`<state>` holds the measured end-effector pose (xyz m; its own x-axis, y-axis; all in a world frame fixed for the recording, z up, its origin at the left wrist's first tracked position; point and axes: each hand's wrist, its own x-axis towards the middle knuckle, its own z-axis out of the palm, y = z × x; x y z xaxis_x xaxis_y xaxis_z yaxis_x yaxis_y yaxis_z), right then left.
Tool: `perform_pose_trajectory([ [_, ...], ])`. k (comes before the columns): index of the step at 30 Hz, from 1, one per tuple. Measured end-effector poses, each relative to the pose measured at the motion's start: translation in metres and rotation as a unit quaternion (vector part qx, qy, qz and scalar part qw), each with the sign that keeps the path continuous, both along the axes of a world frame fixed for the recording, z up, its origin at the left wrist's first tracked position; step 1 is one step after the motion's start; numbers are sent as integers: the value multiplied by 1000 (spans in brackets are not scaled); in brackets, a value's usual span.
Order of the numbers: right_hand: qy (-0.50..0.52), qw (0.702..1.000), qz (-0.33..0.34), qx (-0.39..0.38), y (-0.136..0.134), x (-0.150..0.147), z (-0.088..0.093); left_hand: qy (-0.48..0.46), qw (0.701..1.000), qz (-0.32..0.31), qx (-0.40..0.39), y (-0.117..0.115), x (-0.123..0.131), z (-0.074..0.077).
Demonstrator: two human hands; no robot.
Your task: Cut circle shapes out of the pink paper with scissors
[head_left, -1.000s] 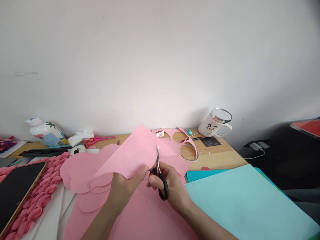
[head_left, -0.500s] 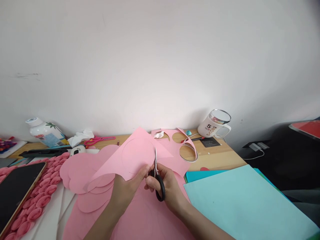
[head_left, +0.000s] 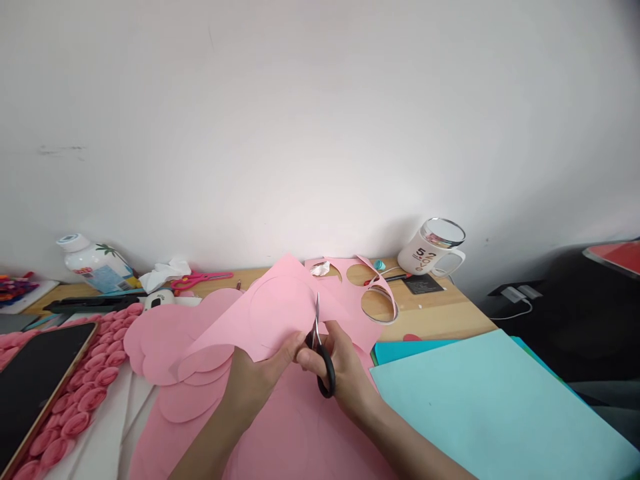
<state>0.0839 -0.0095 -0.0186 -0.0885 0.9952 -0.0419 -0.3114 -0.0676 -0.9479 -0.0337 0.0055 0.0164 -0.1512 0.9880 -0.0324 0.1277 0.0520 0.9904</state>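
Observation:
A sheet of pink paper point(head_left: 280, 310) with a circle drawn on it is pinched at its lower right edge by my left hand point(head_left: 265, 373), thumb on top. Black-handled scissors point(head_left: 327, 367) are in my right hand point(head_left: 345, 373), fingers wrapped round the handles. Their blades point up and away, at the right edge of the sheet beside the drawn circle. Under both hands lies more pink paper point(head_left: 280, 440). Several cut pink circles point(head_left: 175, 343) overlap to the left of my left hand.
Pink paper with round holes point(head_left: 350, 300) lies behind, near a white mug point(head_left: 425, 253). Light blue sheets point(head_left: 490, 407) are stacked at the right. At the left are a phone point(head_left: 40, 380), pink petal-like pieces point(head_left: 93, 399), a white bottle point(head_left: 97, 263) and pink scissors point(head_left: 200, 279).
The view has shifted slightly. My right hand and the scissors have moved a little up and to the right along the sheet's edge. My left hand keeps its hold on the paper.

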Motion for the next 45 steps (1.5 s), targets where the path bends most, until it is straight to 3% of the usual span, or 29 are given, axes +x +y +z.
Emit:
perform_pose_trajectory([
  [7,-33,999,-8,-15,-1,0,7,8,998,-58,11,0,0,6],
  [11,-49,999,-10,-22,-1,0,9,17,998,-57,27,1,-1,8],
  [15,-56,998,-11,-21,-1,0,9,-29,995,-87,50,2,0,8],
  [21,-77,997,-13,-21,-1,1,8,-31,996,-61,53,5,-3,-2],
  [25,-65,998,-10,-25,-2,1,10,-27,996,-80,35,9,-8,-8],
  [29,-47,999,5,-20,-3,-1,10,-1,994,-100,55,7,-6,-1],
  [32,-48,998,17,-22,-3,-2,6,10,991,-132,27,2,-1,5],
  [37,-64,997,33,-6,-1,-1,5,39,999,-19,8,0,-1,0],
  [45,-81,995,59,15,1,1,15,27,999,-34,16,2,-4,-1],
])
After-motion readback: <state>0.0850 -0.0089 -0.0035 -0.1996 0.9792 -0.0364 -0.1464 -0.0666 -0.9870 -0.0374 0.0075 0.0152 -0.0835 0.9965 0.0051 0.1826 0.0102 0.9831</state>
